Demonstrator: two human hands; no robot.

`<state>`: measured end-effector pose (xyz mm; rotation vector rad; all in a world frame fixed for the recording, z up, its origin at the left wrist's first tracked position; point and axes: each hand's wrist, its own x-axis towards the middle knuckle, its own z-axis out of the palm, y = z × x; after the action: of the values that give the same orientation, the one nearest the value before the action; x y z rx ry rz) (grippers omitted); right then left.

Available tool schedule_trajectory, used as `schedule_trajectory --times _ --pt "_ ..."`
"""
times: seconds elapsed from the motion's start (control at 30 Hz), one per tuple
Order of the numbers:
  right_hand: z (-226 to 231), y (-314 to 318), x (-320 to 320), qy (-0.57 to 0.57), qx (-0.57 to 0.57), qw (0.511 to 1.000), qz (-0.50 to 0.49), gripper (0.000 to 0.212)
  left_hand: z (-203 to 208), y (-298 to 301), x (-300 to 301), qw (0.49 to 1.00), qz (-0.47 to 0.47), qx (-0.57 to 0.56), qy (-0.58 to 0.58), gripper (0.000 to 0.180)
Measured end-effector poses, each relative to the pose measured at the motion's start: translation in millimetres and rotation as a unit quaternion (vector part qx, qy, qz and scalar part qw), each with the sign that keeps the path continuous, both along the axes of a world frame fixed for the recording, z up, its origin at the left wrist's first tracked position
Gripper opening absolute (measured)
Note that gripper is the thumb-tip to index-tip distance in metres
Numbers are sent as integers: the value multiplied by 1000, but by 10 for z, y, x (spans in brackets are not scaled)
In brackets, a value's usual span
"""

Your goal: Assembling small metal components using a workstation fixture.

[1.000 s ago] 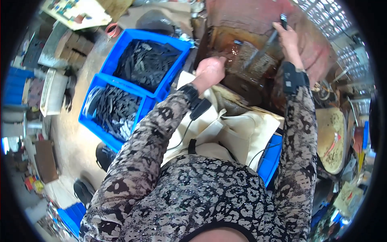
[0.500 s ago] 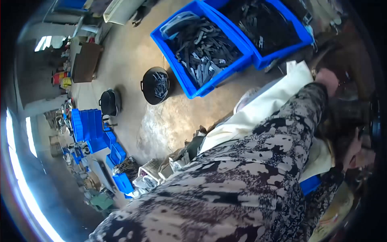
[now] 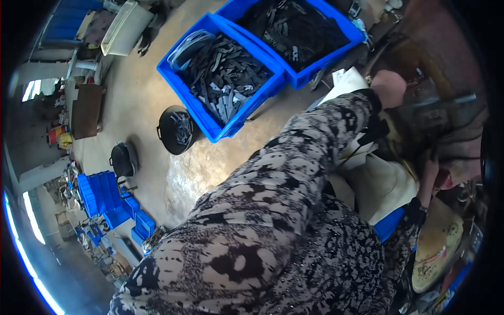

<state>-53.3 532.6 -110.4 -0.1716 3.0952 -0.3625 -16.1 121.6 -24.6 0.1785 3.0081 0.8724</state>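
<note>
My left arm, in a black-and-grey patterned sleeve, reaches across to the upper right. At its end, my left hand [image 3: 388,89] is bent over the dark brown work surface, next to a white sheet-like piece [image 3: 350,81]. Its fingers are turned away, so their hold is hidden. Lower down at the right, my right hand [image 3: 428,177] is at the edge of the dark work surface [image 3: 438,115], beside a cream-coloured cloth or sheet [image 3: 386,186]. Blur and shadow hide what its fingers do.
Two blue crates [image 3: 223,128] with many dark flat strips stand on the floor beyond my arm. A black bucket [image 3: 167,144] holds more strips, with another dark bucket [image 3: 122,160] nearby. Blue bins [image 3: 94,194] stand at left, a round yellowish seat [image 3: 428,275] at lower right.
My view has shifted, and the crates and buckets now appear farther left. My left arm covers less of the white sheet-like material. My right hand appears farther left and higher.
</note>
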Motion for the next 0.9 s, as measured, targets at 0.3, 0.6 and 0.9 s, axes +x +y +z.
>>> schedule_trajectory --times 0.3,0.6,0.9 --pt "99 -152 181 -30 -135 987 -81 51 32 -629 181 906 6 255 337 23" --pt "345 -520 353 4 -81 991 -110 47 -633 -2906 1485 840 414 286 204 23" --pt "304 -485 293 1 -62 994 -86 45 -1195 -3278 2414 853 518 -10 -60 28"
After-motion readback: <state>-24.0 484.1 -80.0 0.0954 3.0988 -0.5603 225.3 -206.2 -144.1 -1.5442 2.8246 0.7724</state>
